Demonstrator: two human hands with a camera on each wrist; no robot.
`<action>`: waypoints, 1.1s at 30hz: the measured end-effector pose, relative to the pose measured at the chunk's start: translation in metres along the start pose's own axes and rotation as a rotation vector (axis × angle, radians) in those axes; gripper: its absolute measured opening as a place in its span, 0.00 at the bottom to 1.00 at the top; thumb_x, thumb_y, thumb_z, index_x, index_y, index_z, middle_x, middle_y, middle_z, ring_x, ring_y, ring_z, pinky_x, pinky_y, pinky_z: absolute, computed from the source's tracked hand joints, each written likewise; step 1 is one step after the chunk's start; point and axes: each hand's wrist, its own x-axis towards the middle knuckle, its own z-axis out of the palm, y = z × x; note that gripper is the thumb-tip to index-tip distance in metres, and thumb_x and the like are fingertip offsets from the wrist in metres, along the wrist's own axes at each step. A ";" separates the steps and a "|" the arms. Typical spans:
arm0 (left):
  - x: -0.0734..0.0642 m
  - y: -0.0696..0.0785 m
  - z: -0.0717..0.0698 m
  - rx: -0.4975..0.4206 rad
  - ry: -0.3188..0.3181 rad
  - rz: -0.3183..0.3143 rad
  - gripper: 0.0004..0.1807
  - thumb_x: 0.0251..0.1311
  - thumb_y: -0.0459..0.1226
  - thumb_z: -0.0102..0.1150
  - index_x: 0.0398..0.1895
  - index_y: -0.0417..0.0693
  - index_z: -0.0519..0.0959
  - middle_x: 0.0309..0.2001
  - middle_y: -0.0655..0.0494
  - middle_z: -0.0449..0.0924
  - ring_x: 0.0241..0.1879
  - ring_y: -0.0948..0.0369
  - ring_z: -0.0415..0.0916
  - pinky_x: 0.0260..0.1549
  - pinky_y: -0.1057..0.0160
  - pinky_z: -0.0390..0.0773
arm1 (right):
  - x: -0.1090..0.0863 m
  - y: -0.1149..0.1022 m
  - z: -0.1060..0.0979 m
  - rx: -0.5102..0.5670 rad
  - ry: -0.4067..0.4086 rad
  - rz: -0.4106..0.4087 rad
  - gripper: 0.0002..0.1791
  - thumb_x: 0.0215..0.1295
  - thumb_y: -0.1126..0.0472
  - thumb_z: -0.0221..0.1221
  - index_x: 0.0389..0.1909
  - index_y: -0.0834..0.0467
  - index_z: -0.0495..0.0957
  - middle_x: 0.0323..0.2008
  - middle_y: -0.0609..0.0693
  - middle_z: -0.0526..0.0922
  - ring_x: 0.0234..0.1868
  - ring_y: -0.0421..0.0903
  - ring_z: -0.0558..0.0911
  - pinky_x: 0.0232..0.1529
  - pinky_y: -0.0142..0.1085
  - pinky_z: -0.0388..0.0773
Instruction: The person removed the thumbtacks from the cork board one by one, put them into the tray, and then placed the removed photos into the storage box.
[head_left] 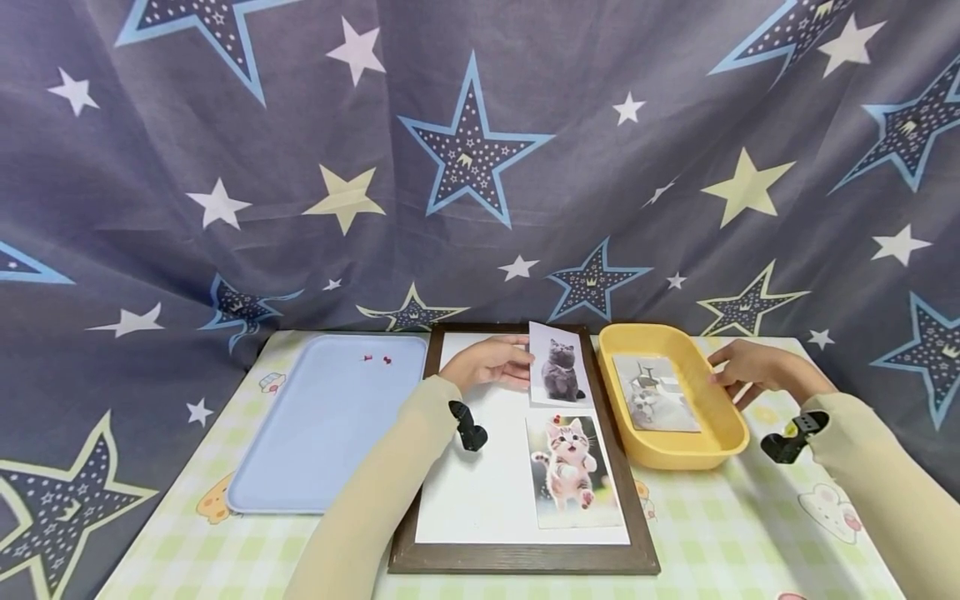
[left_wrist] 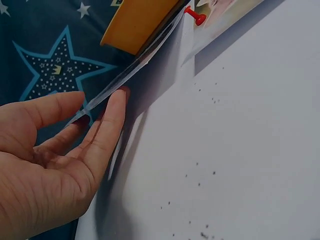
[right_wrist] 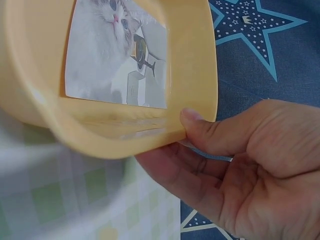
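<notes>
My left hand (head_left: 489, 364) pinches the left edge of a grey cat photo (head_left: 559, 367) between thumb and fingers, at the upper right of a white board (head_left: 468, 492) in a dark brown frame. In the left wrist view the photo's edge stands away from the board. Below it on the board lies a kitten photo (head_left: 572, 475), a red pushpin (left_wrist: 196, 17) at its top. My right hand (head_left: 772, 371) grips the rim of a yellow tray (right_wrist: 105, 150), thumb over the edge and fingers underneath. Inside that tray is a white cat photo (right_wrist: 100, 60).
Left of the board sits a light blue tray (head_left: 330, 433), with red pushpins (head_left: 387, 360) near its upper right corner. A green checked cloth (head_left: 720, 533) covers the table. Behind the table hangs a dark curtain (head_left: 300, 167) with stars.
</notes>
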 end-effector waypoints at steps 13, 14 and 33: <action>0.000 0.000 0.001 0.009 0.064 -0.008 0.37 0.69 0.23 0.54 0.80 0.47 0.57 0.43 0.47 0.75 0.34 0.55 0.78 0.64 0.45 0.78 | 0.002 -0.004 -0.004 0.007 -0.021 -0.007 0.30 0.76 0.67 0.52 0.70 0.79 0.56 0.34 0.49 0.86 0.35 0.44 0.84 0.42 0.44 0.88; -0.001 0.000 0.002 0.013 0.067 -0.009 0.38 0.68 0.23 0.54 0.80 0.46 0.57 0.44 0.47 0.76 0.34 0.55 0.78 0.63 0.45 0.78 | 0.002 -0.004 -0.004 0.007 -0.023 -0.006 0.30 0.76 0.67 0.52 0.70 0.79 0.56 0.34 0.49 0.86 0.35 0.44 0.84 0.42 0.44 0.89; -0.005 0.003 0.002 0.018 0.079 -0.002 0.38 0.67 0.19 0.52 0.79 0.39 0.56 0.65 0.30 0.70 0.61 0.40 0.76 0.65 0.49 0.77 | 0.001 0.000 -0.003 0.000 -0.013 0.015 0.29 0.77 0.66 0.52 0.70 0.79 0.58 0.33 0.49 0.85 0.33 0.43 0.84 0.41 0.43 0.89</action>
